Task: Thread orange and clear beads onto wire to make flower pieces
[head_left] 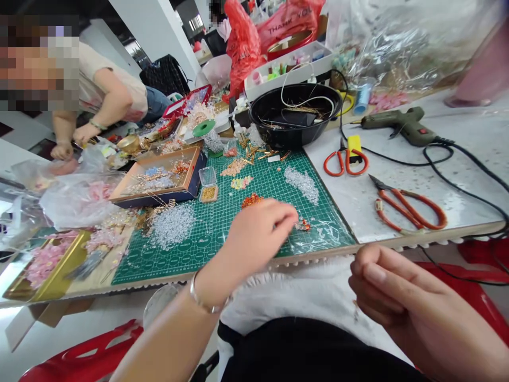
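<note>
Right hand (413,302) pinched, contents unclear; left hand (256,228), grip I cannot tell; two orange-handled tools (406,208).

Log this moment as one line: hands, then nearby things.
left hand: over green mat, near orange beads | right hand: pinched, off the mat, contents unclear | right of mat: glue gun

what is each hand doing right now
Left hand: curled over the mat; open or closed can't be told.
Right hand: closed in a pinch; anything held can't be told.
</note>
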{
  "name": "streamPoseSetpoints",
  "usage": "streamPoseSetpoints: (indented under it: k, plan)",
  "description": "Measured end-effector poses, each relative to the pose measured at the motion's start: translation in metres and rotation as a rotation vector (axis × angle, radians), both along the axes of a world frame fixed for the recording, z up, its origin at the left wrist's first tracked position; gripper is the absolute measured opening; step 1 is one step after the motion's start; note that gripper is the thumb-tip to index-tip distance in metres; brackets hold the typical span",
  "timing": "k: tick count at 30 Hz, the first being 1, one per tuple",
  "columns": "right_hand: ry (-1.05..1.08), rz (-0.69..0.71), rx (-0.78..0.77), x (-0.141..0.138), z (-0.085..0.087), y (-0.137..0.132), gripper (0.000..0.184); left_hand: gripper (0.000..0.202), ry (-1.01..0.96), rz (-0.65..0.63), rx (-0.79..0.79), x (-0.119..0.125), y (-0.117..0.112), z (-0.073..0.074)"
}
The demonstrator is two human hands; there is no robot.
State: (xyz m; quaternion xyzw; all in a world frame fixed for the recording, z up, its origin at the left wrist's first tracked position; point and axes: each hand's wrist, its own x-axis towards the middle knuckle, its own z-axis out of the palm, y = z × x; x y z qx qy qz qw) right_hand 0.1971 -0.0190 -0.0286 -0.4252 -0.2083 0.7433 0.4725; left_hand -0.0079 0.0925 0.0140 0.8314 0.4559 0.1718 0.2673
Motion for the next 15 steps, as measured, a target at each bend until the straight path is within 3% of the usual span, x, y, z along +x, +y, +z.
streamPoseSetpoints:
  k: [2,6,11,15]
  plan:
    - [0.014,0.065,-0.044,-0.003,-0.002,0.0,0.036,0.023,0.07,-0.016,0.108,0.009,0.034,-0.006]
    - [0.058,0.173,-0.093,-0.004,-0.006,0.001,0.045,0.022,0.172,-0.194,0.113,0.033,0.084,-0.03]
    - [0.083,0.175,-0.136,-0.004,-0.009,0.002,0.042,0.019,0.191,-0.249,0.091,0.05,0.1,-0.047]
    - [0.131,0.156,-0.1,-0.005,-0.008,0.004,0.037,0.021,0.143,-0.23,0.065,0.052,0.103,-0.046]
